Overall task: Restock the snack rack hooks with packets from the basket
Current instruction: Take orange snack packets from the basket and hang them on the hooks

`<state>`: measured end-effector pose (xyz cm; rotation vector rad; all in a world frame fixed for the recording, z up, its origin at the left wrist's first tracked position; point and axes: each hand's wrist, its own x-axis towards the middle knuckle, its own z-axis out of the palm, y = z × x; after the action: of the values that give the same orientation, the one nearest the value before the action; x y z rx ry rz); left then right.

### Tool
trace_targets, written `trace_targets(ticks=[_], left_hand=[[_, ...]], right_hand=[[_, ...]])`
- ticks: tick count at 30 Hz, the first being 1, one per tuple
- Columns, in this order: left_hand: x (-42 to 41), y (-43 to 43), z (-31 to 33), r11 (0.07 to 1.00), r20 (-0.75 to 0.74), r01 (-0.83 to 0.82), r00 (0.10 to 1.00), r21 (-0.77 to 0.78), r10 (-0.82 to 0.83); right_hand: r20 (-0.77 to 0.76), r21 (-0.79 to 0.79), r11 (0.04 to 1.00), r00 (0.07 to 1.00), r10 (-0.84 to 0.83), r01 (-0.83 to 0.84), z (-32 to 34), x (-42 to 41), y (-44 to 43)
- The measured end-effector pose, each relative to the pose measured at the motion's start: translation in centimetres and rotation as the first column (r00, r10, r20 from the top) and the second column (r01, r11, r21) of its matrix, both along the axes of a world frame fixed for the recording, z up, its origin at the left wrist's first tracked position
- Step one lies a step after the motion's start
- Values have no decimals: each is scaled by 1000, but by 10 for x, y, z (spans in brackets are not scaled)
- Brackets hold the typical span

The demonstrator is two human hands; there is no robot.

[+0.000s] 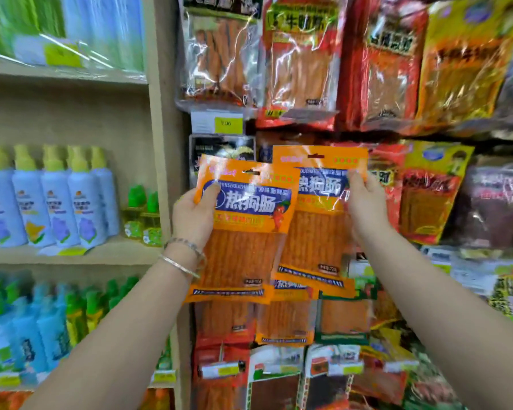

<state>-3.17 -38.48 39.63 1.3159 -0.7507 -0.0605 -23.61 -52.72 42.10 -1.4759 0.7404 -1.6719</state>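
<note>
Hanging snack packets (302,63) fill the rack before you, with blue bottles (48,202) on a shelf at nine o'clock. Your left hand (194,214) grips one orange packet (243,247) by its upper left edge. Your right hand (365,199) pinches a second orange packet (317,238) at three o'clock of the first, partly behind it.

Looks forward from the wearer's head, through a wide-angle lens, at the snack rack (249,128) straight ahead. Stands close enough to fill the right half with hanging packets (302,60) and the left with a wooden shelf (101,254) of bottles (54,199). Frames left hand (194,214) and right hand (366,202) near centre, forearms entering from below.
</note>
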Motion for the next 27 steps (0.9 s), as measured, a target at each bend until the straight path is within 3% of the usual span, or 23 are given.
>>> trace_targets(ticks=[11, 16, 20, 24, 27], left_hand=[[25, -60, 25, 991, 21, 136, 990, 13, -136], [26, -76, 30, 986, -1, 168, 986, 11, -168], [24, -85, 26, 985, -28, 173, 985, 14, -173], [17, -90, 23, 980, -43, 198, 979, -3, -197], [9, -97, 24, 978, -65, 210, 976, -6, -209]], right_hand=[[-10, -7, 998, 998, 66, -66, 43, 51, -76], [-91, 23, 996, 992, 83, -81, 39, 59, -98], [-196, -119, 992, 979, -61, 38, 27, 58, -108], [-81, -193, 980, 994, -67, 51, 7, 51, -100], [-7, -225, 974, 1000, 17, -18, -6, 47, -83]])
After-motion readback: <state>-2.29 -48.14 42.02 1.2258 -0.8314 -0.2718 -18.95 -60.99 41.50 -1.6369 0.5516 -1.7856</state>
